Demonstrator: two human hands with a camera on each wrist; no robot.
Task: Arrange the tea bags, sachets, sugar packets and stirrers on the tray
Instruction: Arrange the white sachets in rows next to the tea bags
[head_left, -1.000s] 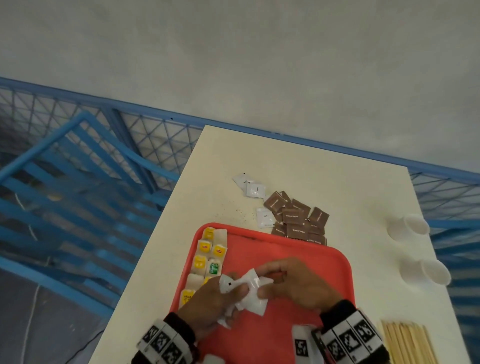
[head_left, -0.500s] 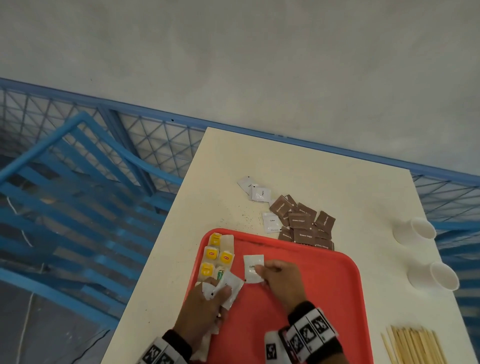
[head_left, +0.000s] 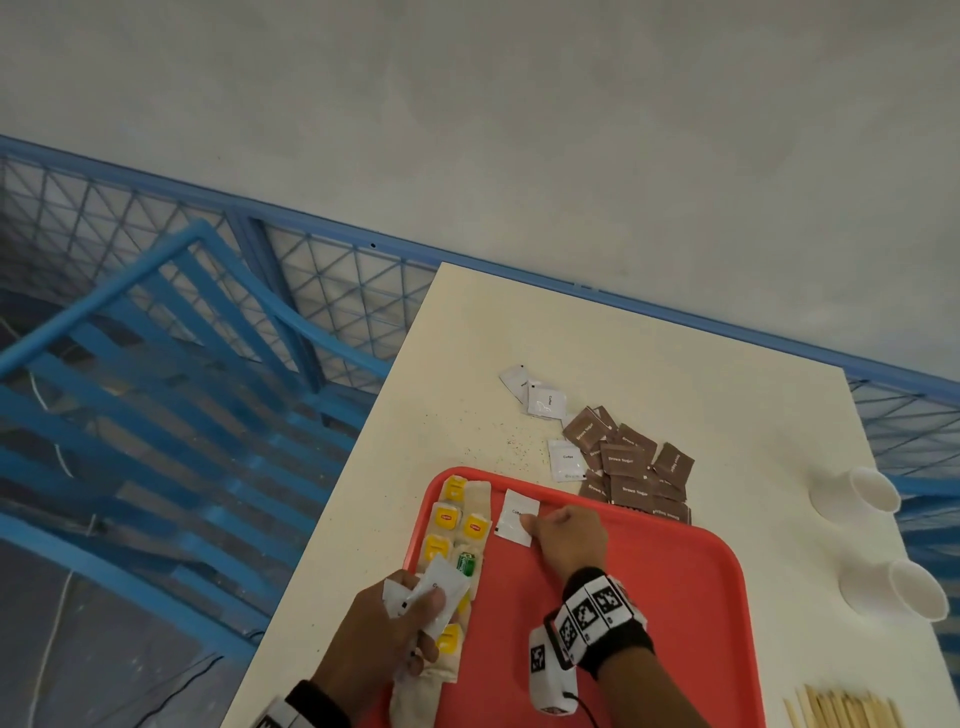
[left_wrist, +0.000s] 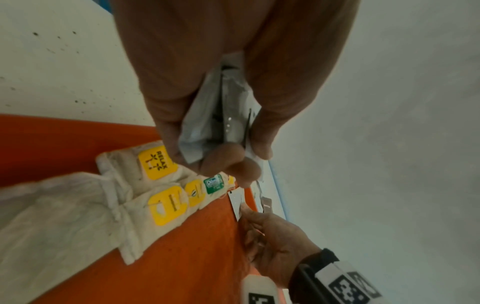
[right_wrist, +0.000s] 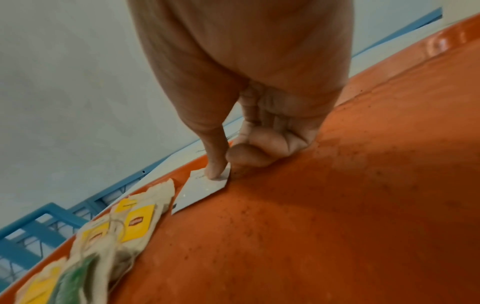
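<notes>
Our right hand pins one white sachet flat under its fingertip on the tray, starting a row; our left hand grips the spare sachets ready alongside.

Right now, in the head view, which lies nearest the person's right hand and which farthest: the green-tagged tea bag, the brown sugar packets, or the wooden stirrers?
From the right hand:
1. Green-tagged tea bag, on the tray to its left.
2. Brown sugar packets, on the table past the tray's far rim.
3. Wooden stirrers, at the table's near right corner.
</notes>
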